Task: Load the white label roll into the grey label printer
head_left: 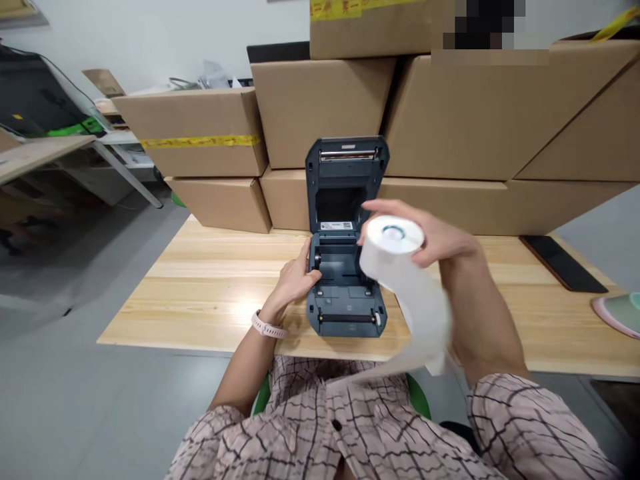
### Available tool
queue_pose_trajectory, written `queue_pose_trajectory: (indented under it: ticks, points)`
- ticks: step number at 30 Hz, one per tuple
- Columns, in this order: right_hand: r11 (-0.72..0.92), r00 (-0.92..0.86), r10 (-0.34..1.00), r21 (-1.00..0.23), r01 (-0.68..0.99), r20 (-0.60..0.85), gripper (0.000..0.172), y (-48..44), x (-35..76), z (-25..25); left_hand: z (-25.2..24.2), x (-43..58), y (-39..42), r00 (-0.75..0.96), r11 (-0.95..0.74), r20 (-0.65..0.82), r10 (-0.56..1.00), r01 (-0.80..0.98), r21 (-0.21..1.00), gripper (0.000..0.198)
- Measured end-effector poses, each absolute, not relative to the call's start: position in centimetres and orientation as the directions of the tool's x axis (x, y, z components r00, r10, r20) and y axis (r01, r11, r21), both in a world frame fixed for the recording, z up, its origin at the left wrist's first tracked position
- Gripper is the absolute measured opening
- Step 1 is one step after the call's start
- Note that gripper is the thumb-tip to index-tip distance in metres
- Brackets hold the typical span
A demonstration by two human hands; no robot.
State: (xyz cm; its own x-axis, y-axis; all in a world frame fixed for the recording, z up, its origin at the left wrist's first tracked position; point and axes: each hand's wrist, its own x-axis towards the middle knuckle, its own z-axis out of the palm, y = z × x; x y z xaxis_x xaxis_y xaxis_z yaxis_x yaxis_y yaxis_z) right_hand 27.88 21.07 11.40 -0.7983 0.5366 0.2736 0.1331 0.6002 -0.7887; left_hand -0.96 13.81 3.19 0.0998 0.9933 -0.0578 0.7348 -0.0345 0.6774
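A dark grey label printer (345, 300) stands on the wooden table with its lid (345, 177) raised, so the hollow inside shows. My left hand (296, 277) grips the printer's left side, thumb over the rim and fingers along the outer wall. In my right hand (435, 233) is a white label roll (393, 240), held above the right part of the printer, fingers wrapped round it. A loose strip of paper (425, 313) hangs from the roll and curls toward my lap, blurred by motion. The roll covers part of the printer's right side.
Stacked cardboard boxes (450, 120) form a wall behind the printer along the table's far edge. A black phone (563, 263) lies at the right, near a pale rounded object (620, 313) at the table's edge. Another desk (45, 157) stands further off at the left.
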Motion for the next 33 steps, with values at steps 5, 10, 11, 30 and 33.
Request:
queue_pose_trajectory:
  ticks: [5, 10, 11, 30, 33]
  points:
    - [0.498, -0.513, 0.806, -0.806, 0.319, 0.295, 0.100, 22.6, 31.1, 9.8, 3.2, -0.9, 13.8, 0.104, -0.047, -0.041, 0.994, 0.720, 0.693, 0.091]
    - [0.339, -0.397, 0.903, -0.841, 0.422, 0.166, 0.099, 24.3, 29.7, 4.9, 3.0, -1.0, 13.9, 0.095, -0.033, -0.044, 0.994, 0.689, 0.724, 0.092]
    - [0.308, -0.384, 0.912, -0.859, 0.409, 0.144, 0.099, 24.5, 29.4, 4.0, 3.1, -1.0, 13.9, 0.092, -0.026, -0.051, 0.994, 0.684, 0.729, 0.092]
    - [0.309, -0.593, 0.803, -0.813, 0.493, -0.055, 0.034, 14.9, 35.4, 2.6, 3.0, -0.9, 13.9, 0.079, -0.012, -0.054, 0.995, 0.664, 0.747, 0.094]
    - [0.338, -0.588, 0.762, -0.941, 0.005, 0.271, 0.030, 13.8, 35.9, 4.6, 3.1, -0.8, 13.8, 0.078, -0.006, -0.060, 0.995, 0.662, 0.750, 0.094]
